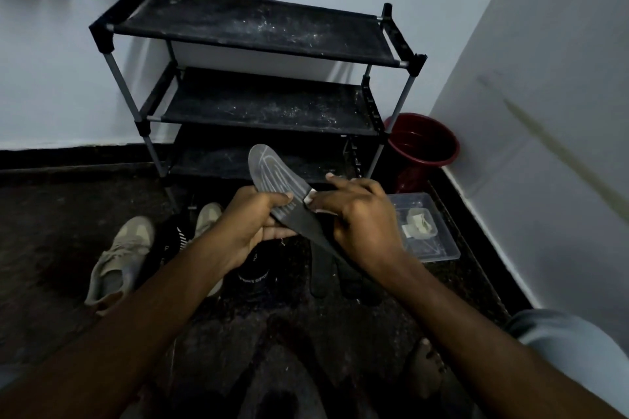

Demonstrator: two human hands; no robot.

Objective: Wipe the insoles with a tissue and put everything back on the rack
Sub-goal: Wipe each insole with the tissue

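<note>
Against the pale wall we face an empty black three-tier fabric shoe rack (252, 34). Our left hand (253, 231) grips the grey ridged insole (272, 177) mid-length, toe pointing away toward the rack; our right hand (360, 218) presses a white tissue (310, 199) across it.

Both your forearms reach fwd, converging toward 12 o'clock. Your left hand (252, 228) is palm-up, fingers curled, thumb pressed on top in a grip. Your right hand (357, 218), at its 3 o'clock, is knuckles-up w/ fingers bent, pinching down, fingertips pointing to 9 o'clock.
</note>
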